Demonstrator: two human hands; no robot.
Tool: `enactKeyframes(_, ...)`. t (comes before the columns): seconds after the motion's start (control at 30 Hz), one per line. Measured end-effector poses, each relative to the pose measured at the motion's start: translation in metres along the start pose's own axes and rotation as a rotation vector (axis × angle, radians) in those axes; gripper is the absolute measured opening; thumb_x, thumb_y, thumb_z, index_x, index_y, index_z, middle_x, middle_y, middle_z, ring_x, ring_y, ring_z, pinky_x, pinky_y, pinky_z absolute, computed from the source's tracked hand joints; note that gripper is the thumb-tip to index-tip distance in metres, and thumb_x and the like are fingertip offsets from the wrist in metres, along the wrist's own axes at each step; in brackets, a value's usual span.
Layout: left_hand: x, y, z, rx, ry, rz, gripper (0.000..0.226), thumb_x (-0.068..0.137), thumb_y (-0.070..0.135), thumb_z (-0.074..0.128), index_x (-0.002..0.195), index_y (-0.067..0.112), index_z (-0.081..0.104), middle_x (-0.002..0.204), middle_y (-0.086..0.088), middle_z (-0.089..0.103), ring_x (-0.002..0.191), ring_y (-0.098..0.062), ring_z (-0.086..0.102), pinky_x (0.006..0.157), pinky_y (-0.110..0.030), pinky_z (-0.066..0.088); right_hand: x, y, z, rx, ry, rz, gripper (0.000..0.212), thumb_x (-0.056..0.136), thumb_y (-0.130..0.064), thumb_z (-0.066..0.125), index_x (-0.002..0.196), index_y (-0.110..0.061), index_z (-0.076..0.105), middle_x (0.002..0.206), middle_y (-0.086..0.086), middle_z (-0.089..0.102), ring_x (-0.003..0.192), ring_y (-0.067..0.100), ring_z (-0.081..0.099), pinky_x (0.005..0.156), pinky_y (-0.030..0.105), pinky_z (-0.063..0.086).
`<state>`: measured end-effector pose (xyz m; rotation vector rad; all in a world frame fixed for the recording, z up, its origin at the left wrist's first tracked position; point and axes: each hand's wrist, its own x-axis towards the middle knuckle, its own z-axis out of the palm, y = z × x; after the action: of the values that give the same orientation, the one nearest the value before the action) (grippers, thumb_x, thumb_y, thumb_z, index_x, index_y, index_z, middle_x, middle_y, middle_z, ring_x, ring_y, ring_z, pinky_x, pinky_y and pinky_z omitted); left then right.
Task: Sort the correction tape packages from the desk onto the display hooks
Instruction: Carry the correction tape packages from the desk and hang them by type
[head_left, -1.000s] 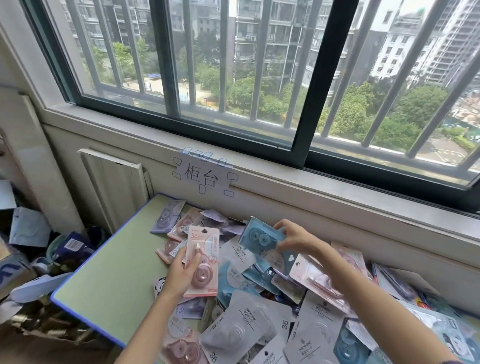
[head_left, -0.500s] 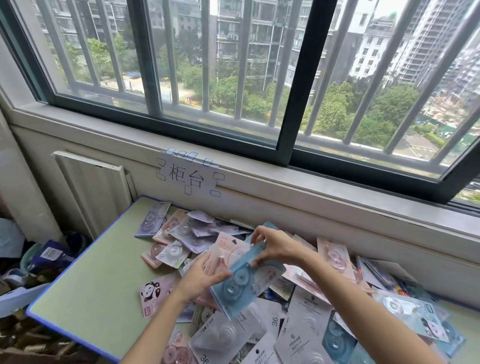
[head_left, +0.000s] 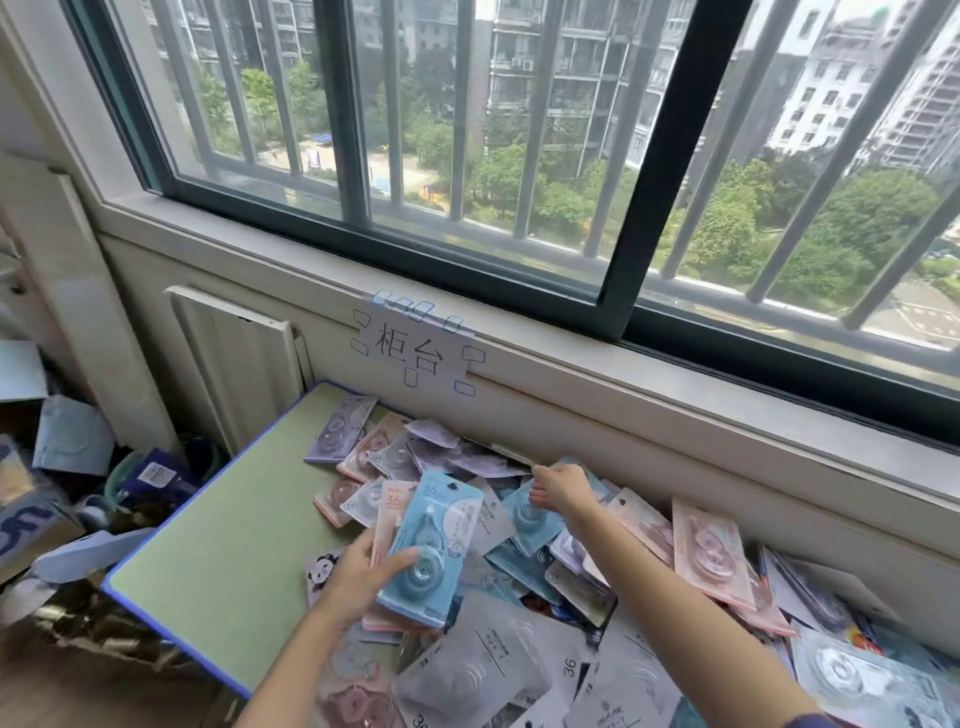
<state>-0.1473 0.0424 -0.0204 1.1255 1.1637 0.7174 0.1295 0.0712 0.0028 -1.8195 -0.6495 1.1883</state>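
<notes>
Your left hand (head_left: 363, 571) now holds the blue package (head_left: 434, 545) stacked on a pink one, passed over from your right hand (head_left: 558, 488), whose grip now closes on another blue pack (head_left: 530, 519) in the counter (head_left: 218, 519) pile. No hooks visible yet.

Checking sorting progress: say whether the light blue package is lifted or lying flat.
Lifted: the light blue card package tilts up, held in the left hand.

Bright window (head_left: 467, 130) daylight, wide-angle edge distortion
</notes>
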Motion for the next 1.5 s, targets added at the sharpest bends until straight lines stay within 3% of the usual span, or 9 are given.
enactKeyframes(0.1, 0.0, -0.001, -0.015, -0.056, 0.076, 0.0, 0.084, 0.046, 0.046, 0.08, 0.119, 0.009, 0.06, 0.108, -0.007, 0.074, 0.098, -0.023, 0.07, 0.083, -0.032, 0.056, 0.023, 0.005, 0.028, 0.155, -0.02, 0.135, 0.037, 0.091, 0.01, 0.038, 0.062, -0.013, 0.034, 0.061, 0.0, 0.03, 0.026, 0.008, 0.031, 0.028, 0.016, 0.026)
enactKeyframes(0.2, 0.002, -0.002, -0.026, -0.074, 0.099, 0.0, 0.085, 0.05, 0.042, 0.08, 0.123, 0.005, 0.057, 0.106, -0.006, 0.074, 0.095, -0.02, 0.071, 0.081, -0.029, 0.057, 0.035, 0.0, 0.052, 0.258, 0.012, 0.227, 0.012, 0.095, 0.009, 0.042, 0.09, -0.002, 0.045, 0.079, 0.015, 0.045, 0.032, 0.02, 0.048, 0.026, 0.018, 0.036)
enactKeyframes(0.4, -0.001, -0.002, -0.029, -0.095, 0.162, -0.049, 0.04, 0.081, 0.016, 0.075, 0.117, 0.009, 0.059, 0.102, -0.003, 0.075, 0.089, -0.016, 0.071, 0.08, -0.028, 0.055, 0.037, -0.008, 0.053, 0.373, -0.055, 0.255, 0.021, 0.097, 0.008, 0.039, 0.081, -0.005, 0.043, 0.099, 0.015, 0.046, 0.074, 0.021, 0.054, 0.044, 0.02, 0.051)
enactKeyframes(0.57, 0.005, -0.002, -0.02, -0.142, 0.244, -0.081, 0.036, 0.084, 0.013, 0.072, 0.117, 0.004, 0.059, 0.107, -0.014, 0.071, 0.099, -0.032, 0.067, 0.093, -0.046, 0.051, 0.001, -0.011, 0.041, 0.423, -0.073, 0.433, 0.026, 0.097, 0.005, 0.046, 0.071, 0.006, 0.046, 0.072, 0.017, 0.048, 0.031, 0.025, 0.056, 0.029, 0.025, 0.045)
enactKeyframes(0.67, 0.012, -0.007, -0.011, -0.141, 0.262, -0.101, 0.021, 0.092, 0.001, 0.059, 0.113, 0.001, 0.06, 0.099, -0.015, 0.07, 0.083, -0.027, 0.066, 0.074, -0.036, 0.053, -0.03, 0.007, 0.022, 0.381, -0.129, 0.487, 0.023, 0.095, -0.002, 0.055, 0.073, 0.001, 0.05, 0.064, 0.012, 0.053, 0.032, 0.017, 0.057, 0.034, 0.025, 0.049)
enactKeyframes(0.8, 0.015, -0.007, 0.007, -0.148, 0.19, -0.089, 0.018, 0.093, 0.0, 0.056, 0.11, 0.006, 0.059, 0.097, -0.01, 0.07, 0.079, -0.02, 0.066, 0.058, -0.023, 0.053, -0.07, 0.029, 0.0, 0.233, -0.181, 0.354, 0.027, 0.095, -0.005, 0.055, 0.069, -0.009, 0.051, 0.054, 0.005, 0.047, 0.034, 0.008, 0.048, 0.037, 0.02, 0.047)
enactKeyframes(1.03, 0.013, 0.003, 0.046, -0.183, 0.075, -0.081, 0.016, 0.092, 0.002, 0.057, 0.106, 0.007, 0.06, 0.098, -0.013, 0.068, 0.083, -0.026, 0.064, 0.058, -0.029, 0.053, -0.101, 0.037, -0.015, 0.104, -0.228, 0.116, 0.019, 0.094, -0.013, 0.06, 0.077, -0.008, 0.056, 0.064, 0.01, 0.053, 0.048, 0.013, 0.053, 0.054, 0.027, 0.047)
enactKeyframes(1.23, 0.015, 0.004, 0.066, -0.215, -0.017, -0.048, 0.035, 0.081, 0.02, 0.073, 0.113, 0.011, 0.063, 0.113, -0.018, 0.069, 0.101, -0.036, 0.066, 0.09, -0.053, 0.053, -0.115, 0.043, -0.025, 0.009, -0.196, 0.014, 0.016, 0.093, -0.017, 0.062, 0.082, -0.006, 0.062, 0.076, 0.009, 0.061, 0.053, 0.01, 0.057, 0.053, 0.018, 0.051)
enactKeyframes(1.5, 0.011, 0.005, 0.098, -0.084, -0.251, 0.045, 0.082, 0.044, 0.045, 0.091, 0.116, 0.017, 0.063, 0.108, -0.004, 0.075, 0.101, -0.023, 0.071, 0.093, -0.041, 0.052, -0.135, 0.063, -0.043, -0.047, -0.059, -0.071, 0.017, 0.093, -0.018, 0.063, 0.083, -0.005, 0.068, 0.075, 0.013, 0.065, 0.054, 0.011, 0.059, 0.051, 0.017, 0.049)
